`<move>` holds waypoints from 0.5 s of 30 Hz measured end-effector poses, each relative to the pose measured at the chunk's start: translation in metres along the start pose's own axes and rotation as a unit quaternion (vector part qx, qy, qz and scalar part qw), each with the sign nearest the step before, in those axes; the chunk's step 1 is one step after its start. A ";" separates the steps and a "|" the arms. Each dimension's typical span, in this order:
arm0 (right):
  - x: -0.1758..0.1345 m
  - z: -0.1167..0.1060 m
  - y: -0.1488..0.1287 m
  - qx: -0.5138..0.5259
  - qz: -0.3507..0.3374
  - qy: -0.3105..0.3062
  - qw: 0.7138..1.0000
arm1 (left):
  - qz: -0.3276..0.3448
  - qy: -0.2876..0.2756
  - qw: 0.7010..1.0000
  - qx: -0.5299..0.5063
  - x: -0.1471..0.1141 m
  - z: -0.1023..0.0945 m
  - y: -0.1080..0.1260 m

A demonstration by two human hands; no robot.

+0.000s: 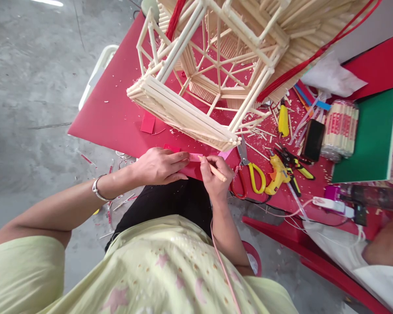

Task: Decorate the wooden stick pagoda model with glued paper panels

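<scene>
My left hand lies over the table's near edge, its fingers stretched out together and their tips on a pink paper strip. In my right hand is a thin light-wood stick, gripped like a pencil, its narrow end at the strip. Just beyond both hands stands a large lantern-like frame built of wooden sticks, with red tassels hanging from it. A red paper piece sits partly behind my left hand.
Scissors with a yellow and a red handle lie right of my right hand. Beyond are a yellow glue gun, pliers, a yellow cutter and a bundle of sticks. Another person's leg is at the right.
</scene>
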State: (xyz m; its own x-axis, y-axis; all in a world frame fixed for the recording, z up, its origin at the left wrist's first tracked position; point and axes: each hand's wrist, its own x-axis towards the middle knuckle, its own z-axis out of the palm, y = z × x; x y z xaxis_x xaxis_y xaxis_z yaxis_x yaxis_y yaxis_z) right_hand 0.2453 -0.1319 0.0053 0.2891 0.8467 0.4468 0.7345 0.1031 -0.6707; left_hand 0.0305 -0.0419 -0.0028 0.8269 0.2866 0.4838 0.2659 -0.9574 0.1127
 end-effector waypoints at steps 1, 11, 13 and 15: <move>0.000 0.000 0.000 -0.001 -0.001 0.001 1.000 | -0.002 0.000 1.000 -0.001 0.000 0.000 0.000; -0.003 0.001 0.004 -0.016 0.006 -0.003 1.000 | 0.000 -0.004 1.000 -0.003 0.000 -0.001 0.001; -0.002 0.000 0.003 -0.012 0.002 -0.007 1.000 | 0.000 -0.003 1.000 -0.002 0.001 -0.001 0.001; -0.002 0.000 0.002 -0.006 -0.007 -0.013 1.000 | -0.007 -0.006 1.000 0.000 0.001 -0.002 0.001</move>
State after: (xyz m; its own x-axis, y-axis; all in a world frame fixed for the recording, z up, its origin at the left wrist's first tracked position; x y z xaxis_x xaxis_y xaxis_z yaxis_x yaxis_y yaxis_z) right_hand 0.2461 -0.1331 0.0034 0.2620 0.8589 0.4400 0.7457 0.1092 -0.6573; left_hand 0.0308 -0.0425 -0.0005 0.8296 0.2996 0.4712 0.2771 -0.9535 0.1184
